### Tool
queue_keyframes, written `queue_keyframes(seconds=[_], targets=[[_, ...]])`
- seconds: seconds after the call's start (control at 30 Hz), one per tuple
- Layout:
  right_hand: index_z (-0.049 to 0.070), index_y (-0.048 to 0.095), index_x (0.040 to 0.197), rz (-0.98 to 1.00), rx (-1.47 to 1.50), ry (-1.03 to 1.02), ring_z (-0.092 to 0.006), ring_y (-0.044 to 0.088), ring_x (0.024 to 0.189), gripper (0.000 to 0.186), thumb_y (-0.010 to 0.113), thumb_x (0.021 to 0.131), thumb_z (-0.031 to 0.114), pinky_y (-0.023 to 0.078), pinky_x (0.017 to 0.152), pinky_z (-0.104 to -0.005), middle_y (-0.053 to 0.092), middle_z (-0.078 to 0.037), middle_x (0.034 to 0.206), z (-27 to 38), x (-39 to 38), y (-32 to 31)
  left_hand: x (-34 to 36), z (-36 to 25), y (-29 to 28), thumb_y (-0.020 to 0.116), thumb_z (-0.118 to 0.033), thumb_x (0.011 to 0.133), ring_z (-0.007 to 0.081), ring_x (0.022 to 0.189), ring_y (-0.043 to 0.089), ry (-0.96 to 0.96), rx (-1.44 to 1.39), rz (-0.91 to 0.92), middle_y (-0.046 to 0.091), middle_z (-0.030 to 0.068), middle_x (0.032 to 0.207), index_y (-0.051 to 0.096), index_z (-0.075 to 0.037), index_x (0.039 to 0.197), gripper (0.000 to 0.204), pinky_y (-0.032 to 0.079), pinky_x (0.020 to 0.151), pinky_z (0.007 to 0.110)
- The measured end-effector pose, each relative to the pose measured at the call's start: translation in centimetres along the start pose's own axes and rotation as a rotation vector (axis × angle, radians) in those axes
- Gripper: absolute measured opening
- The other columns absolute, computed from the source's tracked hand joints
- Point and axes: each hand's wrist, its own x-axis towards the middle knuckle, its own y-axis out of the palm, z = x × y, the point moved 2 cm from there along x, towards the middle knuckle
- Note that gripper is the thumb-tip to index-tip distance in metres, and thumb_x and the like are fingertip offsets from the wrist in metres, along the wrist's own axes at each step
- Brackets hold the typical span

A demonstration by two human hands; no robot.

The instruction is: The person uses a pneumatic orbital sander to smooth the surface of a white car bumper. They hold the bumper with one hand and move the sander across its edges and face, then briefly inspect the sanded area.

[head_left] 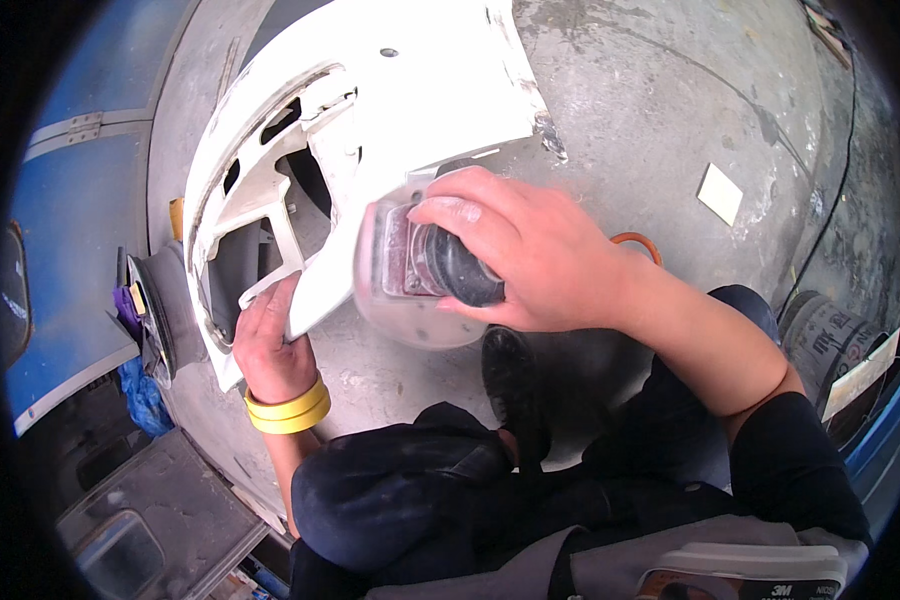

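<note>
A white car bumper [440, 80] with several cut-out openings takes up the upper left. My left hand [270, 345] grips its lower edge, fingers wrapped over a narrow strip between the openings. A roll of yellow tape [292, 410] sits around my left wrist. In my right hand [530, 250] is a sander [460, 262] with a black rounded top, my fingers closed over it. Its pale round pad [400, 310] looks blurred and lies beside the bumper's lower edge; I cannot tell whether they touch.
An orange hose [638, 242] shows behind my right wrist. A pale square sheet [719, 194] lies on the concrete floor at the right, near a dark cable [838, 190]. Blue metal doors [90, 200] stand at the left, above a dark box [170, 510]. A grey drum [825, 340] stands at the right.
</note>
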Motion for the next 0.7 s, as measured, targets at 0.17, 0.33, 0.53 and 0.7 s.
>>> queue_keyframes(seconds=[0.17, 0.33, 0.53, 0.7], targets=[[0.008, 0.054, 0.134, -0.027, -0.068, 0.067, -0.0345, 0.066, 0.106, 0.069, 0.087, 0.077, 0.029, 0.057, 0.085, -0.0410, 0.059, -0.015, 0.125, 0.3, -0.1, 0.4, -0.1, 0.1, 0.0, 0.064, 0.013, 0.075, 0.0378, 0.099, 0.070, -0.008, 0.019, 0.015, 0.074, 0.0184, 0.110, 0.073, -0.004, 0.119, 0.048, 0.054, 0.091, 0.042], [0.009, 0.054, 0.137, -0.020, -0.055, 0.057, -0.0330, 0.068, 0.105, 0.070, 0.086, 0.078, 0.029, 0.058, 0.087, -0.0409, 0.059, -0.015, 0.127, 0.3, -0.2, 0.4, 0.0, 0.1, 0.1, 0.064, 0.013, 0.075, 0.0378, 0.102, 0.070, -0.026, -0.013, 0.013, 0.074, 0.0191, 0.111, 0.073, -0.004, 0.120, 0.049, 0.054, 0.092, 0.042], [0.009, 0.054, 0.136, -0.022, -0.101, 0.081, -0.0321, 0.067, 0.107, 0.070, 0.087, 0.076, 0.028, 0.059, 0.084, -0.0404, 0.058, -0.014, 0.128, 1.1, -0.4, 0.7, 0.3, 0.2, -0.2, 0.063, 0.014, 0.075, 0.0379, 0.103, 0.071, -0.038, 0.018, 0.017, 0.074, 0.0192, 0.111, 0.073, -0.004, 0.121, 0.050, 0.054, 0.094, 0.042], [0.007, 0.054, 0.136, -0.057, -0.054, 0.084, -0.0326, 0.067, 0.106, 0.072, 0.088, 0.075, 0.026, 0.059, 0.083, -0.0399, 0.059, -0.016, 0.125, 0.7, 0.1, 0.4, 0.1, 0.1, -0.1, 0.061, 0.015, 0.075, 0.0379, 0.103, 0.071, -0.042, -0.020, 0.019, 0.074, 0.0197, 0.112, 0.073, -0.005, 0.120, 0.051, 0.054, 0.093, 0.042]])
